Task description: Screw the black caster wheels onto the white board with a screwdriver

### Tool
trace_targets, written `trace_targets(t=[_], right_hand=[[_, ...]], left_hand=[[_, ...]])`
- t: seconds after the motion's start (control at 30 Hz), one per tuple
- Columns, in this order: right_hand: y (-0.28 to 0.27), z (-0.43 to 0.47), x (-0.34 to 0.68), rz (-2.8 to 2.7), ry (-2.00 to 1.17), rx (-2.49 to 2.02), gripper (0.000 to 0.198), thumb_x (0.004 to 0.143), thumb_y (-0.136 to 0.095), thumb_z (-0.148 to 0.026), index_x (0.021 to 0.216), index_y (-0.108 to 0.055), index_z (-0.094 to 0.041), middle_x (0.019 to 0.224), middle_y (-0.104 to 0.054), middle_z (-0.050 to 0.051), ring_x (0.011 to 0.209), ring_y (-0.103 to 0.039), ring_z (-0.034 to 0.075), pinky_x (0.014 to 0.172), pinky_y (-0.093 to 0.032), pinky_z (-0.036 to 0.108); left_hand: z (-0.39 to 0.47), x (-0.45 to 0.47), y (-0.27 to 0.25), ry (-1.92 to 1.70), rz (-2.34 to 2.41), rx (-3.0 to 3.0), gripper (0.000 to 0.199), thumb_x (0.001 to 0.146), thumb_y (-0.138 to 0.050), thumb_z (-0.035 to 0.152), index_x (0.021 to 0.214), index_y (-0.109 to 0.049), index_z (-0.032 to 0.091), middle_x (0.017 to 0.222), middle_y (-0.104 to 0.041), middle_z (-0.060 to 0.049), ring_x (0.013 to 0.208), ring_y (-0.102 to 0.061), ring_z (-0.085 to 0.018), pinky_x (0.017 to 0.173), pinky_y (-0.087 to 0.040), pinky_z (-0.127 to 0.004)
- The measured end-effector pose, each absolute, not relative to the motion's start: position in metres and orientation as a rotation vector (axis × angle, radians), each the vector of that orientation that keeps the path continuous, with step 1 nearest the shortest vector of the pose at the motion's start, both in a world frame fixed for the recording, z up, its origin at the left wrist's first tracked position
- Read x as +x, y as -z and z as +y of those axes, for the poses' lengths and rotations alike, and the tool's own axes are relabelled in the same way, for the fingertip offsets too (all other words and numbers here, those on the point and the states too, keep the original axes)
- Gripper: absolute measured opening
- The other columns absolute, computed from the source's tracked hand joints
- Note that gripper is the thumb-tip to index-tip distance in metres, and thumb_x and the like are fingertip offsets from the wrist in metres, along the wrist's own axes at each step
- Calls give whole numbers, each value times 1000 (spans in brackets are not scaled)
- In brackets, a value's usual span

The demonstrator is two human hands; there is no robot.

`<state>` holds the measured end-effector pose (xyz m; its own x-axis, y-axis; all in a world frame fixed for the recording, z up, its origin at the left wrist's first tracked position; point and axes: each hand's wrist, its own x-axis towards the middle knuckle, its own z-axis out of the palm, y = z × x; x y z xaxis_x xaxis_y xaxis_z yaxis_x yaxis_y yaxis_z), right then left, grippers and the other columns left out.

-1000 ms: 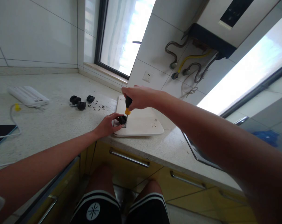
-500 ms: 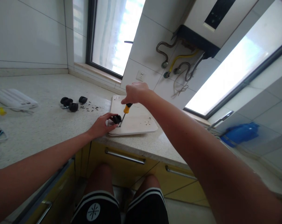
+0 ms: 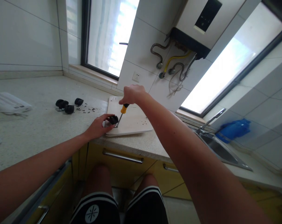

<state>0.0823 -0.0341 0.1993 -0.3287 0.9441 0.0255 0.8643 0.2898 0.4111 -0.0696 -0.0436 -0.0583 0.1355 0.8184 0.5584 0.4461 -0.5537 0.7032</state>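
Observation:
A white board (image 3: 129, 126) with small holes near its corners lies on the counter. At its near left corner my left hand (image 3: 99, 126) grips a black caster wheel (image 3: 113, 119), thumb and fingers on either side of it. My right hand (image 3: 133, 94) is wrapped round the handle of a screwdriver (image 3: 123, 109), yellow and black. The screwdriver slants down, its tip at the caster's metal plate; the screw under it is too small to make out. Several more black casters (image 3: 69, 109) stand on the counter to the left, beside scattered small dark screws (image 3: 88, 110).
A white box-like device (image 3: 11, 102) with a cable lies at far left. To the right are a sink (image 3: 221, 147) with a faucet (image 3: 212, 119) and a blue bag or cloth (image 3: 234, 130). A water heater (image 3: 201, 25) with hoses hangs on the wall.
My view has shifted to the right, bringing the sink into sight. Both hands keep their hold on the caster and the screwdriver, with little visible movement.

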Motion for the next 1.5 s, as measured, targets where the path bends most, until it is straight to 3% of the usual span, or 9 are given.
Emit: trace_targets(t=[0.1,0.37,0.57,0.7,0.87,1.0,1.2,1.37,1.5], right_hand=[[-198,-34,83,2351,-547,1675,57,84,-78,-65,123,-78,-24,127,-79,15,113,-73,34,80,-55,40],[-197,-34,84,2360,-538,1701,55,86,-77,-63,123,-78,-23,123,-80,14,111,-74,34,84,-56,41],[-195,-30,96,2365,-494,1733,54,87,-74,-63,125,-77,-24,120,-80,14,107,-74,33,80,-55,40],[-194,-28,99,2379,-486,1730,55,85,-76,-63,123,-77,-24,117,-80,14,104,-74,31,78,-54,39],[-192,-23,102,2385,-491,1749,58,84,-78,-65,121,-79,-21,106,-80,15,98,-74,30,77,-54,36],[-191,-22,104,2394,-504,1754,60,84,-78,-66,124,-78,-21,107,-80,15,102,-73,29,80,-54,35],[-191,-24,103,2388,-508,1766,55,84,-79,-64,119,-79,-22,107,-80,15,101,-75,31,78,-54,36],[-192,-27,103,2398,-501,1763,55,85,-77,-62,123,-78,-22,115,-80,16,104,-74,32,79,-55,38],[-192,-28,103,2401,-488,1761,56,86,-76,-62,125,-77,-22,118,-80,16,106,-74,33,80,-55,39]], left_hand=[[-45,-69,57,-1389,1233,2032,71,88,-75,63,142,-67,18,117,-81,-12,105,-76,-32,103,-58,-48],[-49,-66,53,-1384,1226,2130,64,96,-64,63,142,-65,18,133,-76,-14,114,-73,-33,113,-53,-51],[-26,-99,53,-1414,1590,2151,54,109,-35,47,139,-68,16,141,-73,-18,129,-69,-34,116,-51,-48],[-7,-136,64,-919,2161,2200,52,98,-45,33,137,-71,11,147,-70,-25,134,-64,-44,113,-50,-57],[-3,-149,74,-734,2193,2217,45,97,-43,35,111,-78,11,124,-77,-29,119,-71,-46,102,-55,-55],[-5,-148,71,-748,2192,2229,45,99,-40,30,111,-79,9,122,-76,-30,115,-72,-46,101,-55,-55],[-10,-151,68,-824,2149,2213,39,96,-43,20,112,-79,17,120,-76,-23,113,-70,-44,99,-56,-55],[-11,-148,64,-964,2076,2144,32,97,-49,21,111,-78,18,116,-74,-23,110,-71,-44,98,-56,-56],[-10,-131,57,-1146,1943,2124,37,103,-44,27,122,-75,18,125,-72,-20,110,-73,-36,104,-57,-51]])
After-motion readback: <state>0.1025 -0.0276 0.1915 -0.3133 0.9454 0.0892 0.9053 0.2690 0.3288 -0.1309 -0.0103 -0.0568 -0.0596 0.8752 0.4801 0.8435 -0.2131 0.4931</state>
